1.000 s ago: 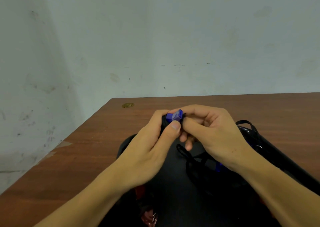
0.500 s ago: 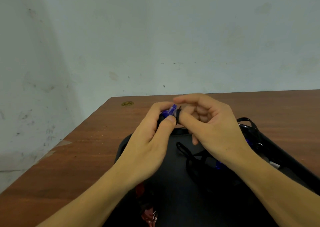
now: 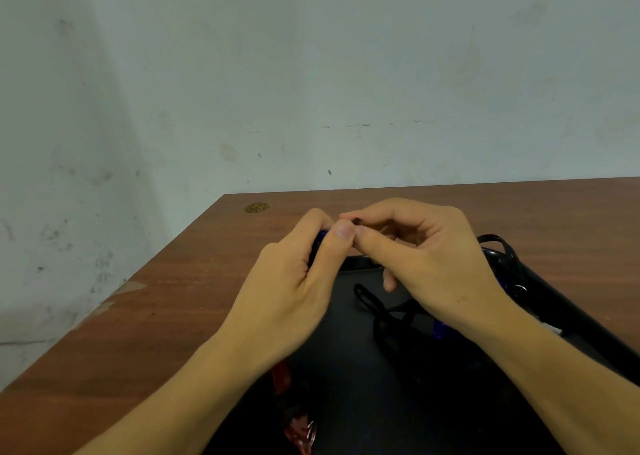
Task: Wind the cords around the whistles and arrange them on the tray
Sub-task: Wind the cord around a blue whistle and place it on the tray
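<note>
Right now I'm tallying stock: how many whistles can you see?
3, maybe more hidden: a blue whistle in the left hand, another blue one under the right wrist on the black tray, a red whistle under the left forearm.

Tray (image 3: 571,312) lies on the table (image 3: 173,316) at lower right — hands (image 3: 287,291) meet above its far rim, loose cords (image 3: 381,312) inside.

Three whistles (image 3: 320,238), one tray (image 3: 571,312), two hands (image 3: 287,295)
</note>
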A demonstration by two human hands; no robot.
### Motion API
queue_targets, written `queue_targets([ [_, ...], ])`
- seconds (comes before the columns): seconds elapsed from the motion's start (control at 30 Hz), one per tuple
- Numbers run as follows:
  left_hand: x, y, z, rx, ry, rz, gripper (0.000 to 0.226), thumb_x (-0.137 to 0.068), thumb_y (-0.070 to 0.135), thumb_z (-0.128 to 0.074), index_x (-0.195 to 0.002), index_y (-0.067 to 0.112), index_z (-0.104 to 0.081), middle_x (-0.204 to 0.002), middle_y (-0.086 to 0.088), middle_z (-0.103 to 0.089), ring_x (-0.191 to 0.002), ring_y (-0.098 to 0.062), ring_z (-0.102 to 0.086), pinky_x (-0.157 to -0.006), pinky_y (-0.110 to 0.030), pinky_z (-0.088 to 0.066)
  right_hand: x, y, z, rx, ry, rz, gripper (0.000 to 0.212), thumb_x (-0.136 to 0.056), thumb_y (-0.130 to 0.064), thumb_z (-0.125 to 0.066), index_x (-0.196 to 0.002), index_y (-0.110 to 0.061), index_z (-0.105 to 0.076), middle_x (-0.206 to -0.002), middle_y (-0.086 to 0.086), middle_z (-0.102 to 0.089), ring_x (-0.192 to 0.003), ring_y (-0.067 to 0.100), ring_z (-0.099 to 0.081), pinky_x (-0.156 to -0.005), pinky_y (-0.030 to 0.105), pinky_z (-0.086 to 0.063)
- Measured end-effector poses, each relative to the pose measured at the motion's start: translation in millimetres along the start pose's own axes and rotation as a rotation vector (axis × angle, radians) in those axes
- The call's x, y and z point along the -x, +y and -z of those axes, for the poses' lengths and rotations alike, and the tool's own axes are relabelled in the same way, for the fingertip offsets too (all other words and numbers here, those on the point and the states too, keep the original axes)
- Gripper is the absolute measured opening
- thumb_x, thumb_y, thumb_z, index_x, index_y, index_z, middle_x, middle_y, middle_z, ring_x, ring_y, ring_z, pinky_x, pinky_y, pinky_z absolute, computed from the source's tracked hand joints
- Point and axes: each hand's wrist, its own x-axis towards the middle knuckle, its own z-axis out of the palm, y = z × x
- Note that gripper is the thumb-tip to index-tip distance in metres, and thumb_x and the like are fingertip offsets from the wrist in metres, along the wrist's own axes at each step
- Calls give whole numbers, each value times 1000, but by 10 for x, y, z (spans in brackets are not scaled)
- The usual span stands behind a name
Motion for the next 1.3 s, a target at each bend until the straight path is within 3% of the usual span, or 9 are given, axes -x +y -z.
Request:
queue_targets([
  [0.13, 1, -30, -6, -25, 20, -9, 38, -101, 51, -29, -75, 30, -47, -68, -9, -49, -56, -21, -45, -54, -43, -35, -18, 18, 18, -30, -10, -12, 12, -88, -16, -72, -85, -25, -79, -85, -1, -78, -71, 22, -70, -44, 28, -49],
  [0.33, 7, -14, -6, -7, 42, -26, 37, -104, 43, -29, -74, 31, -47, -64, 9, -48, -56, -7, -42, -52, -21, -31, -53, 14, -13, -267, -44, -201, 9, -74, -28, -72, -75, -23, -78, -68, -1, -68, -58, 7, -53, -43, 20, -41],
  [0.43, 12, 6, -33, 64, 33, 16, 39, -103, 40, -30, -78, 22, -54, -63, 17, -51, -58, -2, -46, -56, -13, -33, -52, 5, -27, -346, -67, -290, 9, -79, -22, -70, -81, -14, -74, -69, 2, -66, -57, 8, -51, -43, 21, -39],
  [0.63, 13, 1, -45, 109, 24, 42, 46, -104, 41, -30, -85, 8, -55, -66, 0, -50, -59, -4, -43, -56, -19, -34, -49, -17, -40, -477, -90, -408, 16, -94, -11, -58, -85, -10, -71, -69, 0, -61, -56, 7, -49, -43, 19, -38],
  [0.7, 14, -9, -45, 129, 30, 58, 46, -104, 41, -29, -82, 11, -55, -61, 5, -49, -55, -3, -42, -53, -17, -33, -48, -13, -46, -508, -91, -414, 14, -94, -11, -60, -90, -15, -72, -69, 1, -62, -56, 8, -50, -43, 20, -39],
  [0.87, -12, -8, -49, 264, 12, 96, 45, -106, 42, -27, -76, 19, -51, -53, 15, -42, -45, -4, -36, -45, -16, -29, -31, 19, -87, -256, -16, -196, 12, -94, -17, -64, -90, -19, -75, -70, -1, -68, -58, 8, -53, -42, 22, -43],
  [1.03, -7, 14, -50, 307, 14, 150, 43, -105, 42, -25, -90, 15, -54, -53, 15, -42, -44, -3, -38, -44, -18, -31, 1, 47, -78, -6, 20, -28, 16, -95, -25, -61, -95, -24, -78, -81, -2, -75, -52, 7, -53, -47, 20, -46],
  [1.17, -9, 26, -39, 407, 45, 179, 37, -107, 38, -25, -105, 20, -57, -53, 10, -41, -43, -11, -31, -40, -26, -23, 7, 80, -101, 163, 6, 75, 23, -92, -36, -59, -100, -26, -78, -86, -8, -73, -59, 4, -60, -57, 11, -42],
  [1.3, 0, 62, -15, 495, 17, 139, 40, -105, 41, -25, -112, 25, -61, -54, 3, -35, -44, -24, -21, -40, -30, -19, -7, 106, -110, 245, 4, 156, 26, -94, -41, -57, -100, -26, -78, -84, -6, -71, -71, 14, -64, -63, 20, -48],
])
